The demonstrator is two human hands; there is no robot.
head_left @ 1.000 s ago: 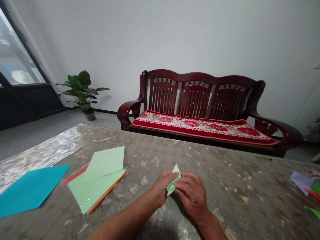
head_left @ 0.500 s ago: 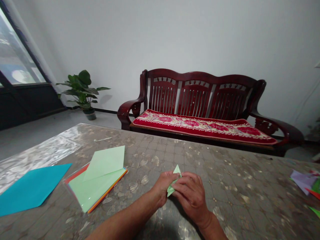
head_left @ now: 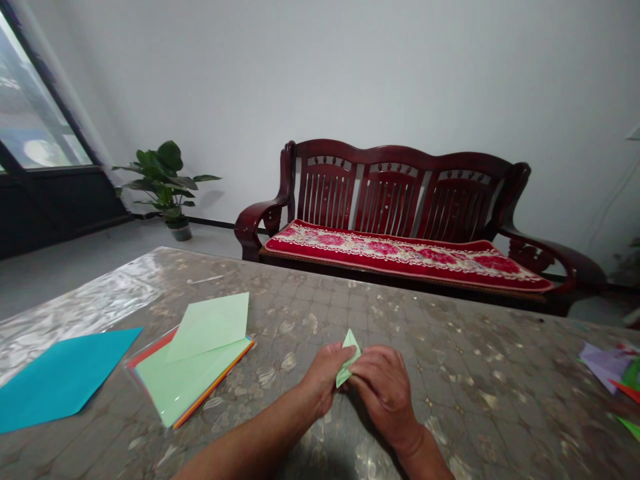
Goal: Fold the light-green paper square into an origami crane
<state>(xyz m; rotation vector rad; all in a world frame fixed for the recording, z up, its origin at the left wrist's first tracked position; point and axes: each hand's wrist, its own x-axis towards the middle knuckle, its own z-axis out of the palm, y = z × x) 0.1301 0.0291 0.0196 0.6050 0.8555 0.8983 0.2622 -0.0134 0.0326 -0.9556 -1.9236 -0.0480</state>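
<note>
A small piece of folded light green paper [head_left: 349,363], with a pointed top, is held between my two hands above the table. My left hand [head_left: 325,373] grips it from the left, thumb lying across its face. From the right, my right hand [head_left: 384,387] has its curled fingers pinched at the paper's right edge; the fingertips partly hide that edge. Left of my hands lies a pack of coloured paper [head_left: 200,380] in a clear sleeve, light green uppermost, with a loose light green sheet [head_left: 215,323] on top.
A blue sheet [head_left: 65,380] lies on the patterned table [head_left: 280,440] at the left. Purple, green and orange paper pieces [head_left: 607,363] sit at the right edge. Beyond the table stand a wooden bench [head_left: 400,200] with a red cushion and a potted plant [head_left: 167,183].
My right fingers have drawn back slightly from the folded paper, so more of its face shows. The paper has shifted slightly left; my left hand keeps its grip.
</note>
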